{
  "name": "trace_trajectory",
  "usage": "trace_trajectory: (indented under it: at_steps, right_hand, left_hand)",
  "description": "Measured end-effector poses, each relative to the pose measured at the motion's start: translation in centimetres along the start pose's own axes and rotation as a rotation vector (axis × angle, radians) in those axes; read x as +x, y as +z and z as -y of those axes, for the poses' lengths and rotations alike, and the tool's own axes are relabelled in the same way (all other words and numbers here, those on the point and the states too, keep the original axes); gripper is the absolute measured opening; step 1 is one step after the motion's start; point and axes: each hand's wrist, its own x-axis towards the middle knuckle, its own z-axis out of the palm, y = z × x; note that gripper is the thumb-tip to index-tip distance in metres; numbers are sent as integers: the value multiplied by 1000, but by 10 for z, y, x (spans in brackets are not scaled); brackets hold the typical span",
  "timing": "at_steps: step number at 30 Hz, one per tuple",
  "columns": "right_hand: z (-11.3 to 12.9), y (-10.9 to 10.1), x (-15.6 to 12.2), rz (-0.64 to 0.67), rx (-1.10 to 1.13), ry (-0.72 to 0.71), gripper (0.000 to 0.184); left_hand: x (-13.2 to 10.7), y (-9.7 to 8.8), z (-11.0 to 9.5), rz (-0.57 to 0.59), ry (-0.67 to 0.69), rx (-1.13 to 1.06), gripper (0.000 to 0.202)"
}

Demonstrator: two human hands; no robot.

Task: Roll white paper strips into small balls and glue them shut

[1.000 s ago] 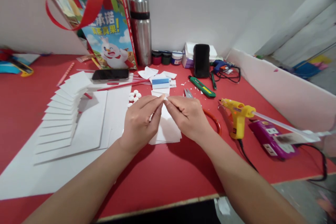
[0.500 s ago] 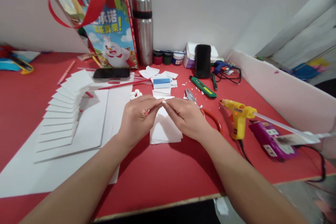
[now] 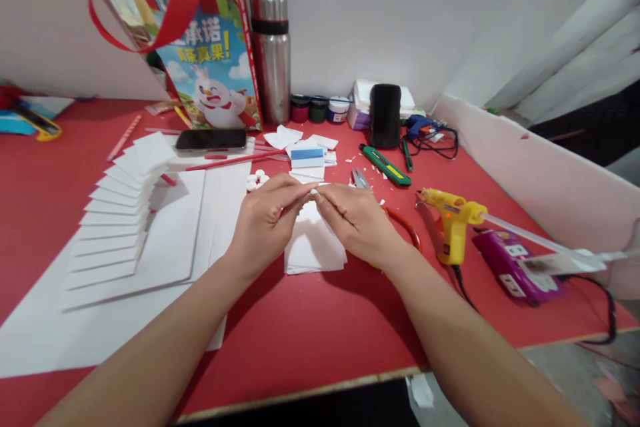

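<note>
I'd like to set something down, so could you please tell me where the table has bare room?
The red table is bare between the paper stack and the front edge, and at far left, between the yellow-and-black tool and the white sheet. It is crowded around the right hand, with scissors, green cutter and glue gun nearby.

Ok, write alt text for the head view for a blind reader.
A left hand and right hand hold a small white piece between them above a stack of white paper on a red table. To the left is a stair-like white structure; to the right are scissors, a green cutter and a yellow glue gun.
</note>
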Motion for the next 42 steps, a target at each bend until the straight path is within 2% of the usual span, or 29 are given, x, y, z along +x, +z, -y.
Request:
trace_trajectory:
  at_steps: [3,5,7,9,12,15,18,20,25,28,30,36,42]
  right_hand:
    - [4,2,1,-35,205,168,30]
    - [7,1,3,-6,511,408,38]
    - [8,-3,7,78,882,658,44]
    - [6,-8,9,174,1185,802,42]
    - [0,-13,10,305,1416,841,40]
    - [-3,-13,8,363,1463,803,35]
    - [-2,-9,6,308,1437,752,23]
    - [0,-6,5,258,1306,721,23]
    - [2,2,3,-22,576,500,25]
    - [3,2,2,-92,238,340,19]
    - [5,3,0,-127,101,292,17]
    - [16,13,-1,-333,39,274,14]
    - [21,15,-3,-329,116,212,16]
  left_hand:
    - [0,0,-3,-46,69,172,19]
    - [0,0,-5,-67,51,207,17]
    - [2,0,-5,-48,7,177,15]
    - [3,0,-4,-24,-27,131,14]
    - [4,-2,-2,-12,-54,92,12]
    - [4,-5,-2,20,-60,99,12]
    - [5,-7,-3,35,-56,117,12]
    - [6,-7,-5,36,-59,120,13]
    - [3,-3,-7,11,-167,110,12]
    - [1,-1,-8,-4,-256,51,13]
    - [0,0,-10,-18,-248,29,12]
    - [1,4,-14,-90,-68,151,9]
    - [-4,7,-7,-179,160,347,13]
